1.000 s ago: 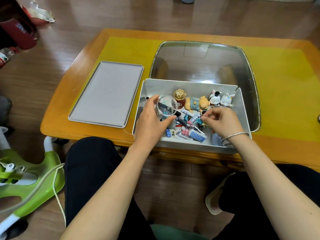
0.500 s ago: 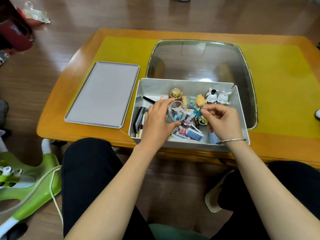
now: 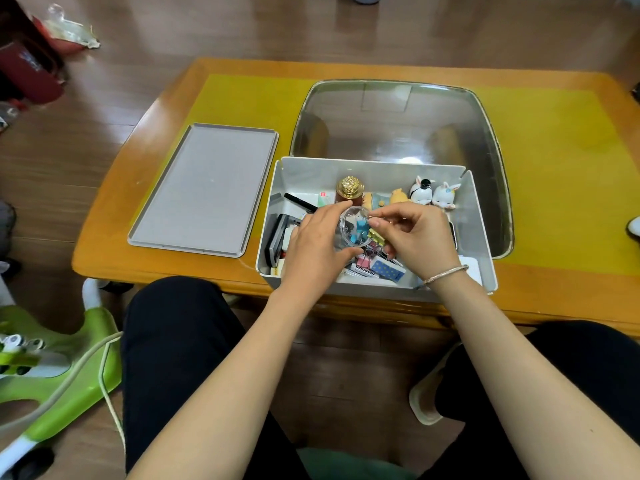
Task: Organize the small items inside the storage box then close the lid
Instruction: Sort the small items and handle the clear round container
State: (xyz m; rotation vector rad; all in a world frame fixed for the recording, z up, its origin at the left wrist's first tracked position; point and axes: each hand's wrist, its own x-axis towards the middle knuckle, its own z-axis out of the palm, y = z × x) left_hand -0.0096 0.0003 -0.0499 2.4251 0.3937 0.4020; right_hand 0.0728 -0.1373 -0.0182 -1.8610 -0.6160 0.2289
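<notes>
- Left hand (image 3: pixel 313 249) grip curled round a clear cup (image 3: pixel 354 226), held above the open storage box (image 3: pixel 476 237).
- Right hand (image 3: pixel 415 237) pinches a small clip (image 3: pixel 374 222) at the cup's mouth.
- Lid (image 3: pixel 204 187) lies on the counter (image 3: pixel 571 174), left of the box.

The storage box (image 3: pixel 479 237) is open at the top, so a hand can enter from above. In its middle the way is blocked by 2 hands: the left hand (image 3: pixel 313 249) holds a clear cup (image 3: pixel 355 226), and the right hand (image 3: pixel 417 239) is touching the cup's rim. Along the far wall stand a gold-topped jar (image 3: pixel 349 189) and 2 rabbit figures (image 3: pixel 433 195), which close that side. The left part has a black pen (image 3: pixel 300 201) and flat items lying low. The lid (image 3: pixel 204 187) lies flat on the table (image 3: pixel 104 251), left of the box and apart from it, with nothing on it.
</notes>
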